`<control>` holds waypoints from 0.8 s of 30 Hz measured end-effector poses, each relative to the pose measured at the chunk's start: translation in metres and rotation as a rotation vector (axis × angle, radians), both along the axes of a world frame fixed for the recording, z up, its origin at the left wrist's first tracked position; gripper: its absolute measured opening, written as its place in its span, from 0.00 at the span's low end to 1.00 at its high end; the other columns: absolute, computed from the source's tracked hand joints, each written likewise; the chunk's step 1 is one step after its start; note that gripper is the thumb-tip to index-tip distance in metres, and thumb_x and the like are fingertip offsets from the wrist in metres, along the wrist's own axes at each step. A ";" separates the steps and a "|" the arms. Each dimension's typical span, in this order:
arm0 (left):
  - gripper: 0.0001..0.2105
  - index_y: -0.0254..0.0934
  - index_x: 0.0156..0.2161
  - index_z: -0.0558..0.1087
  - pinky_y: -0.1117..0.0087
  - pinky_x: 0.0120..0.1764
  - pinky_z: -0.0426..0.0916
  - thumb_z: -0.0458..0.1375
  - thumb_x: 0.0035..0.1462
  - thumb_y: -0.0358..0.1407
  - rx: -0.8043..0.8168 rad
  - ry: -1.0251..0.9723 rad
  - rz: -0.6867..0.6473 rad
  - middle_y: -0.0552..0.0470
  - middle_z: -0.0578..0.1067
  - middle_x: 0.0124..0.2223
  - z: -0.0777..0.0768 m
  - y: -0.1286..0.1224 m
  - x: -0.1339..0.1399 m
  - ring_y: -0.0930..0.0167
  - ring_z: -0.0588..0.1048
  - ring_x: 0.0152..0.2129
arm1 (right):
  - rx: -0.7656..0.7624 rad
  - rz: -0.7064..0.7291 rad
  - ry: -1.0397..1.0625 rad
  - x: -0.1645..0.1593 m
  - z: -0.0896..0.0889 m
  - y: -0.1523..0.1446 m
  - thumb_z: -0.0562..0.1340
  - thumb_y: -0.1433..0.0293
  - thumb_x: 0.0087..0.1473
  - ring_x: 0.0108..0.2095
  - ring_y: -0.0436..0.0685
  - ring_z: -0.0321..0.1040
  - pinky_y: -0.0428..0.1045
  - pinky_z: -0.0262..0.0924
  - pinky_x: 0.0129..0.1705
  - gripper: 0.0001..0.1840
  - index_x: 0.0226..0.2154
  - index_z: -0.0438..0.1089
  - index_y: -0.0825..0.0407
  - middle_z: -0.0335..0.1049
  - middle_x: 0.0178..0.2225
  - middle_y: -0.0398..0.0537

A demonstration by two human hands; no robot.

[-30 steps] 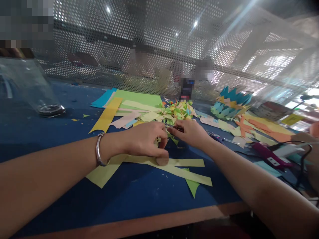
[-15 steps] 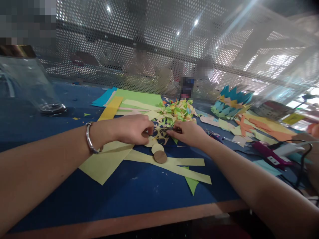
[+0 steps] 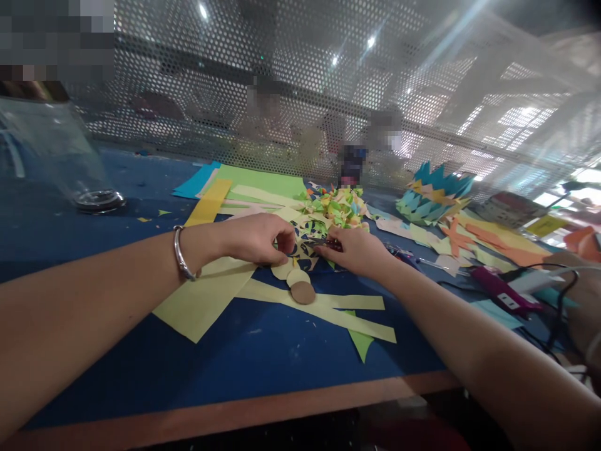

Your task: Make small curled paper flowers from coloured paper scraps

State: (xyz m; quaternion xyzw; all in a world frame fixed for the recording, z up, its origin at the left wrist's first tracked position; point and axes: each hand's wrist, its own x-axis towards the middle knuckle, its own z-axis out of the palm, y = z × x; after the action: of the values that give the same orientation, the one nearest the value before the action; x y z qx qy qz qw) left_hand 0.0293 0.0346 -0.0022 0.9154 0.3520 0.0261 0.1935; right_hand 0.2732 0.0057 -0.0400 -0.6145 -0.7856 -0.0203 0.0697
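My left hand (image 3: 263, 239), with a silver bangle on the wrist, hovers low over the paper scraps, its thumb and fingers curled toward each other. Whatever lies between those fingertips is too small to make out. Opposite it, my right hand (image 3: 354, 250) is closed around dark scissors (image 3: 322, 242), whose slim blades point left. Between the hands lie pale yellow offcuts (image 3: 307, 249) with round holes cut out. Just below them are a pale yellow paper disc (image 3: 297, 277) and a brown disc (image 3: 303, 292), overlapping.
Behind the hands sits a heap of small scraps (image 3: 345, 207). Pale yellow strips (image 3: 361, 326) and a sheet (image 3: 201, 307) lie in front. A glass jar (image 3: 94, 169) stands left; a paper crown (image 3: 436, 194), a purple power strip (image 3: 504, 291), cables and another person's arm (image 3: 580, 307) are right.
My left hand has shifted slightly right, and its thumb and fingers have changed their bend. My right hand stays almost in place with the scissors. The whole view has tilted a little.
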 end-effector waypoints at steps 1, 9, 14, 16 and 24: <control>0.11 0.36 0.40 0.76 0.70 0.32 0.60 0.61 0.50 0.37 -0.018 -0.010 0.002 0.48 0.78 0.37 0.000 0.000 0.000 0.69 0.73 0.30 | -0.001 -0.004 -0.004 0.000 0.000 0.000 0.56 0.47 0.60 0.24 0.53 0.58 0.49 0.42 0.25 0.24 0.26 0.63 0.49 0.67 0.24 0.46; 0.07 0.35 0.35 0.76 0.71 0.30 0.61 0.60 0.52 0.35 -0.120 -0.033 -0.033 0.48 0.78 0.33 -0.005 0.002 0.002 0.70 0.72 0.27 | -0.007 0.007 -0.007 0.000 0.000 -0.001 0.55 0.47 0.60 0.25 0.53 0.59 0.49 0.43 0.25 0.24 0.26 0.62 0.49 0.68 0.24 0.46; 0.10 0.35 0.39 0.76 0.71 0.30 0.60 0.61 0.51 0.35 -0.109 -0.031 0.022 0.48 0.78 0.34 -0.004 0.003 0.004 0.70 0.73 0.27 | -0.009 0.004 -0.021 0.001 0.001 -0.001 0.56 0.47 0.60 0.24 0.53 0.59 0.49 0.42 0.26 0.24 0.27 0.63 0.49 0.68 0.24 0.46; 0.11 0.35 0.40 0.77 0.71 0.30 0.60 0.61 0.51 0.35 -0.129 -0.017 0.025 0.48 0.78 0.34 -0.003 0.002 0.005 0.69 0.73 0.27 | -0.006 0.002 -0.031 0.000 0.001 -0.002 0.56 0.47 0.60 0.24 0.53 0.59 0.49 0.41 0.25 0.23 0.27 0.63 0.49 0.68 0.24 0.46; 0.07 0.37 0.36 0.75 0.71 0.26 0.59 0.59 0.54 0.38 -0.204 -0.047 0.065 0.51 0.75 0.26 0.000 0.003 0.003 0.72 0.69 0.20 | -0.007 0.006 -0.039 -0.001 0.003 -0.003 0.56 0.48 0.60 0.25 0.54 0.60 0.49 0.42 0.25 0.23 0.27 0.63 0.49 0.69 0.25 0.47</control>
State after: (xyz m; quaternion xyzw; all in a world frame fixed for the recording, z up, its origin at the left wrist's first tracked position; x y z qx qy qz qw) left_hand 0.0319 0.0376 -0.0025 0.8782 0.3775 0.0176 0.2930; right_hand 0.2723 0.0031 -0.0373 -0.6118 -0.7888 -0.0294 0.0523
